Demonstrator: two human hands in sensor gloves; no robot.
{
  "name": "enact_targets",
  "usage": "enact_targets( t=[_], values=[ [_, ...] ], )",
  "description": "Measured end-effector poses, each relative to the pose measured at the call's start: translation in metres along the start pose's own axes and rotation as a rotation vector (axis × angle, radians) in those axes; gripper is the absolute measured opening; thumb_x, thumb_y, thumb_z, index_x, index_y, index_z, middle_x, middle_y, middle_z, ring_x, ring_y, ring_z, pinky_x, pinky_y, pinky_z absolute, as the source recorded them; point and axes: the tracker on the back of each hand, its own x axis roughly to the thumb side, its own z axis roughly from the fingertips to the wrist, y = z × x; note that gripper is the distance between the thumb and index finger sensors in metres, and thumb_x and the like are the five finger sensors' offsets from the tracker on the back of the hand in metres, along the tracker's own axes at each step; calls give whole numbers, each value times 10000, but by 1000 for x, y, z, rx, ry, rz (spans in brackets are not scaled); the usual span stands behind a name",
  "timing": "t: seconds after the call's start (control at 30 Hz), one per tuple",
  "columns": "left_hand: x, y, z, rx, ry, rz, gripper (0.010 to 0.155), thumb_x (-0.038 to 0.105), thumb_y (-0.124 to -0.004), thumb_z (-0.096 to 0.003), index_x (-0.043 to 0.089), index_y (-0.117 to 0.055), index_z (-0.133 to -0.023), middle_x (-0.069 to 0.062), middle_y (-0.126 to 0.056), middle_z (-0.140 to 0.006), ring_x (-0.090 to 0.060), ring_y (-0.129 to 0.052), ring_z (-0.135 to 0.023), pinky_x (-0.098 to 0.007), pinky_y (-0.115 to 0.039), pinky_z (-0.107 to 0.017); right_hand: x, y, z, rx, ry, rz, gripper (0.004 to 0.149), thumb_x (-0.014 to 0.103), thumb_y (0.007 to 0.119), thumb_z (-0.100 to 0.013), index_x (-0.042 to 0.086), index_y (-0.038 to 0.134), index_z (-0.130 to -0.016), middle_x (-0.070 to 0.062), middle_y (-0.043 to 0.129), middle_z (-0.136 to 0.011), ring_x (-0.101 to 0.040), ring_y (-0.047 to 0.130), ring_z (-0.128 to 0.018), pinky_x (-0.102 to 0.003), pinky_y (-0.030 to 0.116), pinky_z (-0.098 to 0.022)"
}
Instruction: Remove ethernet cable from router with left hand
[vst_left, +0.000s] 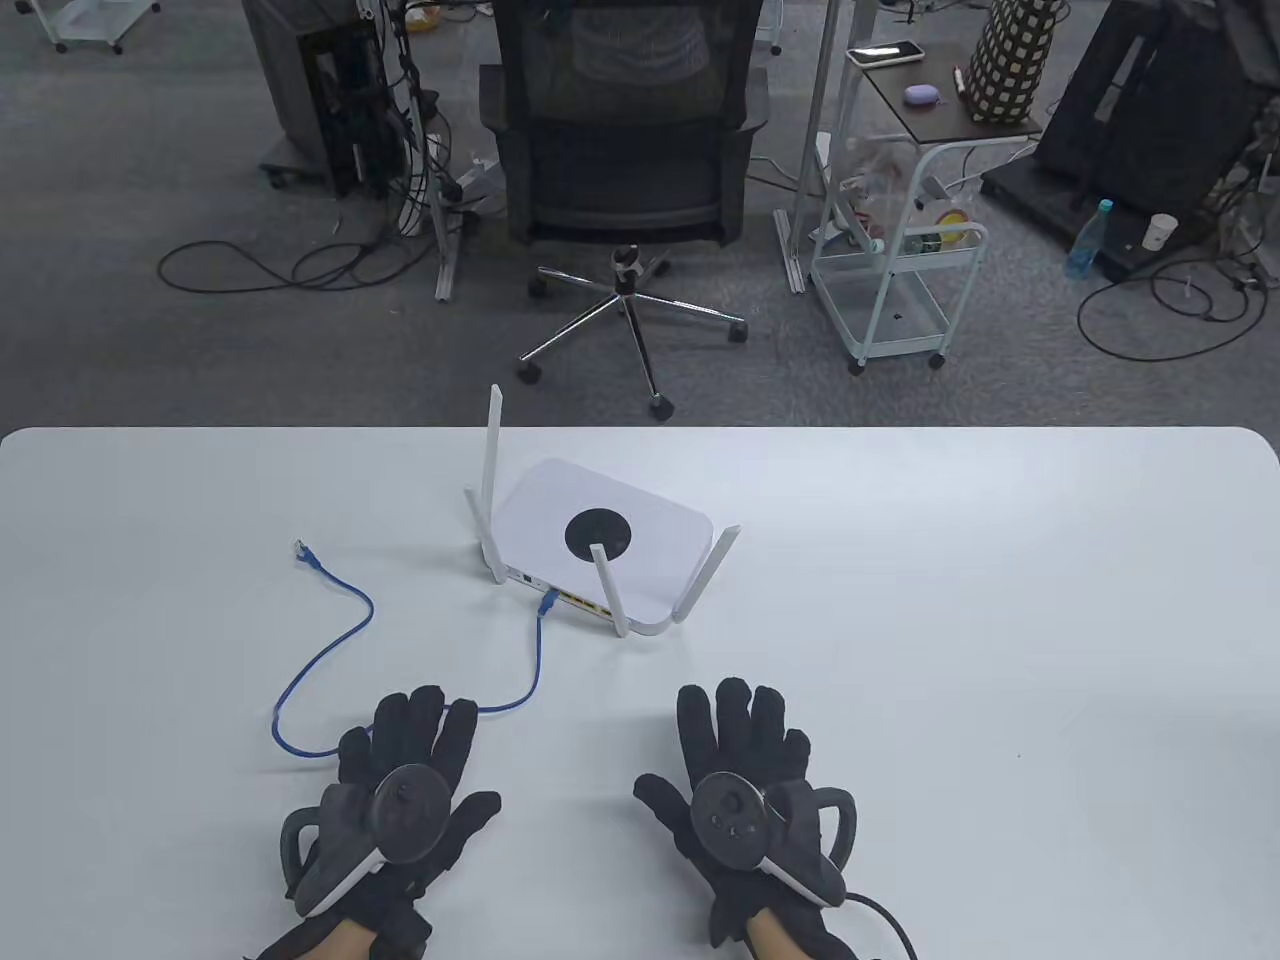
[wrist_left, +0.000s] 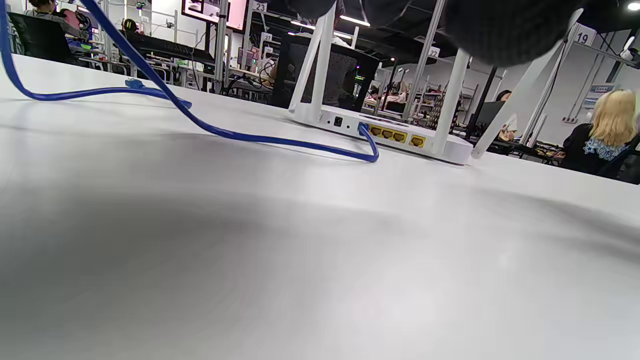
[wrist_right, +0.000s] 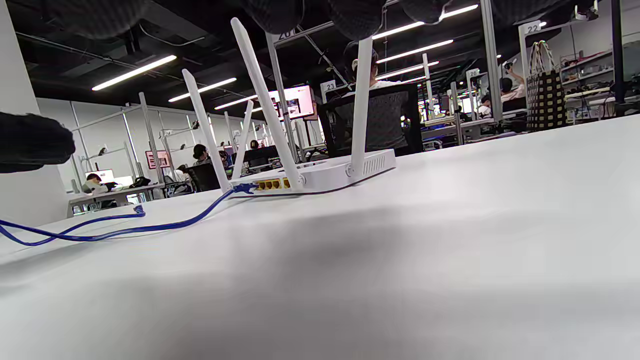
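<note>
A white router (vst_left: 600, 535) with several upright antennas lies at the table's middle, its port side facing me. It also shows in the left wrist view (wrist_left: 395, 132) and the right wrist view (wrist_right: 320, 177). A blue ethernet cable (vst_left: 340, 640) is plugged into a port at its near left (vst_left: 548, 600); the plug also shows in the left wrist view (wrist_left: 363, 129) and the right wrist view (wrist_right: 245, 188). The cable loops left, with its free plug (vst_left: 302, 550) lying on the table. My left hand (vst_left: 405, 760) lies flat and open, fingers spread, over part of the cable. My right hand (vst_left: 745, 750) lies flat, open and empty.
The white table (vst_left: 1000, 620) stretches wide to the right of the router. Beyond its far edge stand an office chair (vst_left: 625, 150), a white cart (vst_left: 900, 270) and loose floor cables.
</note>
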Motion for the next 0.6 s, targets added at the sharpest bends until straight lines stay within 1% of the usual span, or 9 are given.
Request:
enact_targets(
  t=[0.33, 0.47, 0.6],
  values=[
    [0, 0, 0, 0, 1, 5, 834, 621, -676, -498, 347, -338, -1209, -77, -230, -1337, -372, -215, -1248, -636, -194, -838, 0, 0, -1, 10, 3, 2, 887, 674, 563, -513, 141, 290, -1167, -296, 289, -1170, -602, 261, -1021, -797, 393, -639],
    [-1, 1, 0, -1, 7, 11, 831, 620, -675, -499, 344, -345, -1209, -78, -235, -1336, -368, -218, -1248, -635, -195, -839, -1, 4, -5, 37, 11, 2, 886, 674, 563, -514, 142, 296, -1169, -299, 304, -1171, -600, 269, -1025, -797, 398, -639],
    [-2, 2, 0, 2, 12, 23, 831, 619, -675, -499, 339, -349, -1210, -78, -239, -1336, -370, -218, -1248, -633, -196, -839, -7, 8, -14, 77, 53, -11, 884, 674, 563, -516, 144, 297, -1171, -297, 320, -1172, -597, 298, -1023, -791, 406, -644]
  ],
)
